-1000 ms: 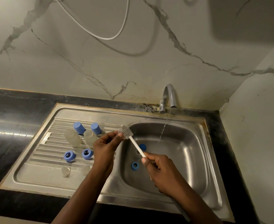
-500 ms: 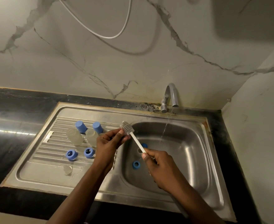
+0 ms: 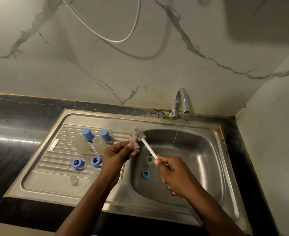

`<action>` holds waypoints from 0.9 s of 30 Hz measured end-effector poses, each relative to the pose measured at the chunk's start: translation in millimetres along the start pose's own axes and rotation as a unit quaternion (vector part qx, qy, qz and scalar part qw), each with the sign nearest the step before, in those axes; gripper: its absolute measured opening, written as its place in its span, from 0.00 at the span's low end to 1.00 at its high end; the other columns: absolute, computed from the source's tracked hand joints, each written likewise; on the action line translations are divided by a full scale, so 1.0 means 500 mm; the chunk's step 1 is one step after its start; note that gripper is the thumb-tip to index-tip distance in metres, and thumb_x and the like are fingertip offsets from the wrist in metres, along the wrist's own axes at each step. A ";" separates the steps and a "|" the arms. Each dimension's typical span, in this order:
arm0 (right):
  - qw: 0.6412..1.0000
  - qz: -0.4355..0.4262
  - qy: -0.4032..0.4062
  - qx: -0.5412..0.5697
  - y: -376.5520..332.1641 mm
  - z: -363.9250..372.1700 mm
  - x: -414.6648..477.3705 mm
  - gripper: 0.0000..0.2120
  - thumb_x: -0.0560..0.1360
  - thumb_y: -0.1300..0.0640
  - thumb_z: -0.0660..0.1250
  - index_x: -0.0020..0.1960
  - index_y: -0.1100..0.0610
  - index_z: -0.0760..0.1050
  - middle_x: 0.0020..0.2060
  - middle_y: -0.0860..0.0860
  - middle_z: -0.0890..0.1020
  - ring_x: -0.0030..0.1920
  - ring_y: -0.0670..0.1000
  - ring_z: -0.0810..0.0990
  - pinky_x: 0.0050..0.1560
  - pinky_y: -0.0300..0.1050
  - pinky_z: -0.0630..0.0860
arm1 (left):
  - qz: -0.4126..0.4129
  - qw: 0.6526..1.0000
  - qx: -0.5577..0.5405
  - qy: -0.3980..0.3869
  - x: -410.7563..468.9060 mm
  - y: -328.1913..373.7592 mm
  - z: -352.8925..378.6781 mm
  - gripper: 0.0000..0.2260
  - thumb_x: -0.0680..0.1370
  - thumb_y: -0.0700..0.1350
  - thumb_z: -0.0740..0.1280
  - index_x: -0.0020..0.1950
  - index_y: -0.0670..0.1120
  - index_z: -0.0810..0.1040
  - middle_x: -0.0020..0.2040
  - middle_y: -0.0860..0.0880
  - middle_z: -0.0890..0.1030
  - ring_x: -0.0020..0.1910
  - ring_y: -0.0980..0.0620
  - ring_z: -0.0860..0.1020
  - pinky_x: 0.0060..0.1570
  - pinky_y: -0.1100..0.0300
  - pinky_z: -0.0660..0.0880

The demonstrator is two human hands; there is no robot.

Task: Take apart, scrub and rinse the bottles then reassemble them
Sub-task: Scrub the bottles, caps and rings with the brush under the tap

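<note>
Clear teat [image 3: 133, 142] in left hand [image 3: 118, 155]; right hand [image 3: 174, 174]'s brush [image 3: 140, 133] beside it.

I log the left hand [image 3: 118, 155] opened out slightly: the clear teat [image 3: 134, 142], hidden behind its fingertips a second ago, now shows, pinched at its base. The brush [image 3: 139, 134] head has drawn alongside its tip.

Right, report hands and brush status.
Left hand pinches clear teat. Right hand grips brush by handle, bristles beside teat. Tap running into sink; nothing between brush and teat.
</note>
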State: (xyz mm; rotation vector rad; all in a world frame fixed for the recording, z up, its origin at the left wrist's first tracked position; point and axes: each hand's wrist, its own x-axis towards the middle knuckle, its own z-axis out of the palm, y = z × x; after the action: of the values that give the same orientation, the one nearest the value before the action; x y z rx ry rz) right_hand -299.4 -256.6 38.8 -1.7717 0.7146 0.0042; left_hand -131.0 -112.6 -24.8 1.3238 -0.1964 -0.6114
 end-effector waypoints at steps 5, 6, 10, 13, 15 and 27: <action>1.000 -0.002 -0.016 -0.014 -0.002 0.012 -0.026 0.15 0.86 0.48 0.62 0.70 0.48 0.80 0.23 0.37 0.75 0.23 0.38 0.74 0.26 0.28 0.66 | -0.002 0.999 -0.035 0.037 0.007 -0.009 0.013 0.11 0.83 0.39 0.68 0.62 0.35 0.84 0.56 0.38 0.87 0.57 0.39 0.86 0.58 0.52 0.84; 1.000 0.000 -0.016 -0.013 0.000 0.014 -0.029 0.15 0.86 0.48 0.62 0.69 0.49 0.80 0.23 0.38 0.75 0.22 0.38 0.73 0.25 0.29 0.65 | -0.003 0.998 -0.047 0.046 0.009 -0.010 0.016 0.11 0.83 0.38 0.68 0.62 0.34 0.83 0.56 0.37 0.87 0.57 0.39 0.86 0.57 0.53 0.84; 0.999 0.016 -0.025 0.011 0.013 0.017 -0.049 0.13 0.86 0.49 0.61 0.63 0.53 0.81 0.25 0.46 0.70 0.21 0.41 0.67 0.23 0.36 0.65 | -0.027 0.990 -0.110 0.082 0.016 -0.005 0.018 0.07 0.83 0.38 0.68 0.57 0.36 0.84 0.51 0.39 0.88 0.49 0.45 0.87 0.51 0.58 0.85; 1.000 0.014 -0.018 0.021 0.022 0.009 -0.065 0.12 0.86 0.50 0.62 0.63 0.48 0.82 0.25 0.47 0.69 0.21 0.41 0.67 0.22 0.36 0.65 | -0.016 0.994 -0.086 0.072 0.017 -0.001 0.014 0.08 0.83 0.40 0.69 0.56 0.37 0.85 0.50 0.38 0.87 0.46 0.47 0.87 0.48 0.60 0.85; 0.999 0.016 -0.012 0.027 0.027 -0.003 -0.068 0.11 0.86 0.51 0.63 0.63 0.43 0.82 0.25 0.47 0.70 0.20 0.41 0.66 0.22 0.36 0.64 | 0.000 0.998 -0.045 0.049 0.013 -0.003 0.014 0.10 0.83 0.40 0.69 0.58 0.35 0.84 0.52 0.36 0.87 0.50 0.44 0.87 0.51 0.58 0.85; 0.998 0.028 0.004 0.048 0.062 -0.043 -0.075 0.13 0.85 0.48 0.62 0.59 0.32 0.81 0.24 0.46 0.71 0.21 0.44 0.66 0.23 0.37 0.66 | -0.042 0.997 0.033 -0.052 -0.024 -0.055 0.046 0.15 0.84 0.40 0.67 0.71 0.49 0.80 0.57 0.44 0.86 0.56 0.45 0.86 0.56 0.51 0.84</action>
State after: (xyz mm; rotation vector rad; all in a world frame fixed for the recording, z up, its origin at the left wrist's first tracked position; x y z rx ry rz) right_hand -352.0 -262.8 32.3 -1.6600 0.7586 -0.0004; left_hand -160.1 -129.0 -42.5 1.3708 -0.2490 -0.7519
